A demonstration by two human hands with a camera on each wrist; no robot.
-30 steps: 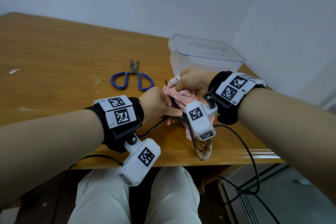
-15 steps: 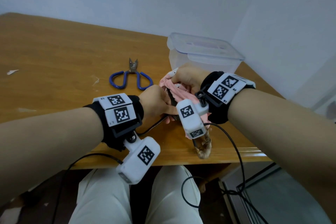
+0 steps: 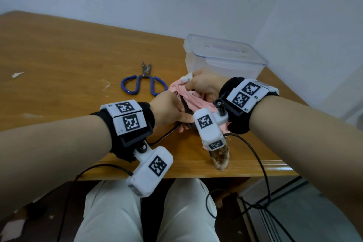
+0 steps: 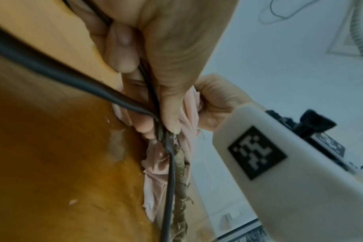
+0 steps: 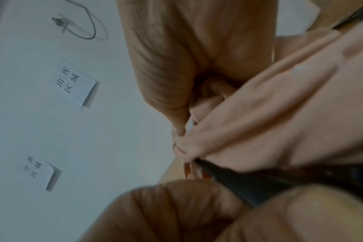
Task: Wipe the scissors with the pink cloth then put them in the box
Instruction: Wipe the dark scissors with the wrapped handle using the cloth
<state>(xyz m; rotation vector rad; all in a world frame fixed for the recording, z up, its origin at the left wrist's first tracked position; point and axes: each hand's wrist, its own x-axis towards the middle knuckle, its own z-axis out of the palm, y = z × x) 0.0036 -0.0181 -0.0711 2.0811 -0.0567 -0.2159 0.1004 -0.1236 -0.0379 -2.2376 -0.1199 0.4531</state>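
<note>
Head view: the left hand point(image 3: 169, 110) pinches a pair of dark scissors point(image 3: 185, 107) near the table point(image 3: 59, 61) front edge; most of the tool is hidden by both hands and the wrist camera. The right hand point(image 3: 204, 86) clutches the pink cloth point(image 3: 193, 100), bunched around the blades. A rope-wrapped handle loop point(image 3: 221, 158) sticks out at 6 o'clock of the hands, past the table edge. Blue-handled scissors point(image 3: 144, 82) lie apart at 10 o'clock. The clear box point(image 3: 222, 61), lid on, stands at 1 o'clock, just behind the right hand.

Left wrist view: thumb and fingers point(image 4: 122, 49) squeeze the dark metal near the pivot point(image 4: 163, 135); cloth hangs beneath; the blades are hidden.

Right wrist view: blurred. Curled fingers point(image 5: 162, 73) grip gathered cloth point(image 5: 269, 106); a dark blade point(image 5: 249, 183) emerges at 5 o'clock, its tip cut off.
</note>
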